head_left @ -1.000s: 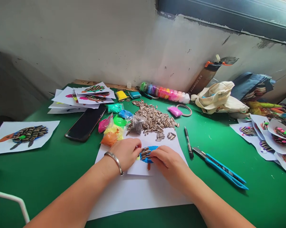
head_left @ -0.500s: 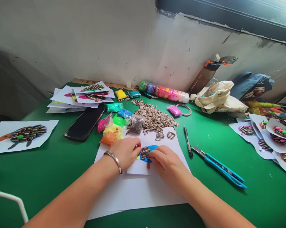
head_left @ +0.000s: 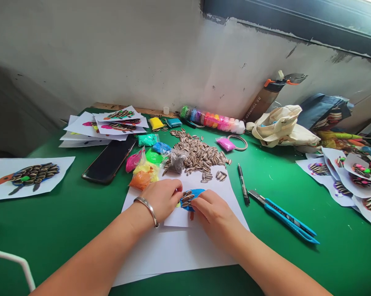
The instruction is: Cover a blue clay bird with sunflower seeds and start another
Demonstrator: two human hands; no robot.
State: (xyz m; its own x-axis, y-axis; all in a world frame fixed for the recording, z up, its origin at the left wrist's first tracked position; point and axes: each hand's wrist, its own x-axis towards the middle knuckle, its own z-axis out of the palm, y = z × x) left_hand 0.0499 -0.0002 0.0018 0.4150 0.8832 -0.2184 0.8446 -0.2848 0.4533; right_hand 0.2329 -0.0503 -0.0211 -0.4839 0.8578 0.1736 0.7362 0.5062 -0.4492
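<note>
A small white card (head_left: 176, 219) lies on larger white sheets (head_left: 173, 250), bearing a blue clay shape (head_left: 199, 192) with several striped sunflower seeds (head_left: 187, 197) on its left part. My left hand (head_left: 163, 198), with a silver bangle at the wrist, rests at the card's left edge, its fingers curled together; what they hold, if anything, is hidden. Over the right side of the blue clay, my right hand (head_left: 212, 209) has thumb and fingers pinched at the seeds, and its fingertips are partly hidden. Behind the hands is a pile of loose seeds (head_left: 197, 153).
Bags of coloured clay (head_left: 144, 174) and a phone (head_left: 109, 160) lie left of the seeds. A pen (head_left: 243, 184) and a blue cutter (head_left: 290, 220) lie at right. Finished seed pictures (head_left: 34, 177) sit left, with more (head_left: 342, 174) far right.
My right hand has shifted slightly left and down over the blue clay, its fingertips lower on the seeds. My left hand has hardly moved.
</note>
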